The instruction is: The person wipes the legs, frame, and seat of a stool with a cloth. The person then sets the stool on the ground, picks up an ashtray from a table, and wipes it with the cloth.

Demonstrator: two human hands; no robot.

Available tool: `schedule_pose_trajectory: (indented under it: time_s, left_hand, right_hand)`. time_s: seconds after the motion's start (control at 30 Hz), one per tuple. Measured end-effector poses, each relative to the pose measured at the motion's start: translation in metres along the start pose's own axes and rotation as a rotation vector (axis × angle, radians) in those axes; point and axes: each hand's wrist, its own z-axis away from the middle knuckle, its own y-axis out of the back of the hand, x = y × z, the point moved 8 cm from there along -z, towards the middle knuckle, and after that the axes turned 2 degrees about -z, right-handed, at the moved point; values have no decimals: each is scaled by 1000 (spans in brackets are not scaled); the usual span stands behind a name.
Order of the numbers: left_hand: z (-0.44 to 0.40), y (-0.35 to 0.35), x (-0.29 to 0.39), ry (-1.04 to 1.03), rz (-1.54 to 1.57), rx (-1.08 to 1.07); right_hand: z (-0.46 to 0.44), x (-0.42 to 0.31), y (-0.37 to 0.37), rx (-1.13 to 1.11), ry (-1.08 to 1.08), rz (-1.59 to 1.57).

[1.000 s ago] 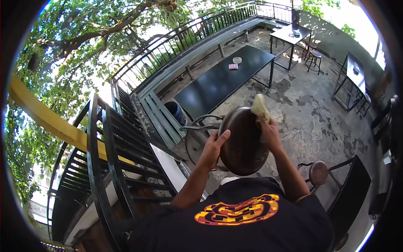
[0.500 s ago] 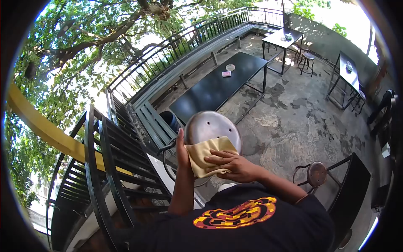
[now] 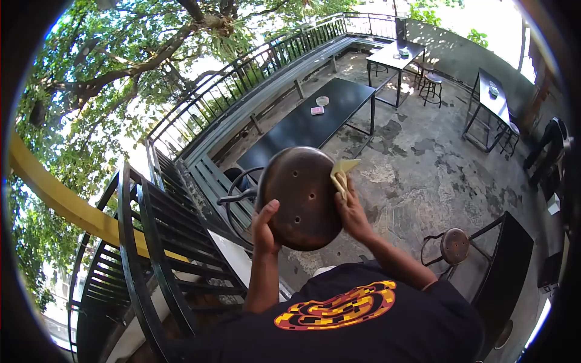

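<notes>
A stool with a round, dark brown seat is tilted up in front of me. Several small holes dot the seat, and its dark metal legs stick out to the left. My left hand grips the seat's lower left edge, thumb on top and fingers hidden behind the rim. At the right edge, my right hand is closed on a folded yellow cloth that lies against the rim.
A long black table ahead carries a pink pack and a round dish. Black railing runs close on my left. Another stool stands by a black table at right. More tables stand farther back.
My right hand and the cloth have moved from the seat's lower face to its right edge. The seat has tilted, now showing its face darker and fuller.
</notes>
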Motion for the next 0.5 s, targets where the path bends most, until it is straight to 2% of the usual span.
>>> schedule_pose_trajectory:
  time_s: [0.1, 0.13, 0.17, 0.3, 0.33, 0.4, 0.43, 0.5]
  left_hand:
    - [6, -12, -14, -23, -11, -2]
    - [5, -14, -18, -26, 16, 3]
    - [5, -15, -23, -25, 42, 11]
    - [-1, 4, -44, 14, 166, -6]
    - [4, 12, -43, -83, -72, -21]
    - [5, 26, -52, -26, 88, -96]
    - [5, 27, -63, 128, 493, -148]
    - [13, 8, -38, -78, 165, -141]
  right_hand:
    - [4, -15, 13, 30, -49, 262]
    - [3, -21, 12, 32, -26, 338]
    - [5, -34, 5, -8, 93, 474]
    - [41, -116, -51, -564, 566, 476]
    - [49, -127, -55, -581, 601, 493]
    - [48, -133, -52, -591, 655, 463]
    - [46, -135, -48, -601, 686, 452]
    - [39, -124, -35, -555, 639, 504]
